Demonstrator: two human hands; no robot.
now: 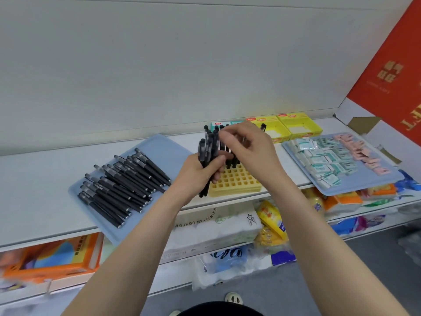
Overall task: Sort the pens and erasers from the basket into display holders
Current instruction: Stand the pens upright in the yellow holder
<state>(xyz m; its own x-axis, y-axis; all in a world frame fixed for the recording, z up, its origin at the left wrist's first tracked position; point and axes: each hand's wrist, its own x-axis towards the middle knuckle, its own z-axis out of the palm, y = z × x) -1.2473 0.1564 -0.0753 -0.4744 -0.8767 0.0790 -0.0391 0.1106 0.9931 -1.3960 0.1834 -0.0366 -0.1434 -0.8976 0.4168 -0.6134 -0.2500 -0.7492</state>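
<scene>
My left hand point(200, 171) grips a bundle of black pens point(206, 151), held upright over the left edge of the yellow grid pen holder point(237, 180). My right hand point(246, 142) hovers above the holder, its fingertips pinched on the top of one pen from the bundle. Several pens stand in the holder's back rows, partly hidden behind my right hand. A pile of loose black pens point(123, 181) lies on a blue tray point(164, 147) at the left. Wrapped erasers point(325, 159), white-green and pink, fill a blue tray point(364, 183) at the right.
Two yellow display boxes point(296, 127) and a teal one point(216, 124) stand against the back wall behind the holder. A red carton point(391, 71) leans at the right. Packs of tissues and snacks sit on the lower shelf point(218, 226) below the white shelf edge.
</scene>
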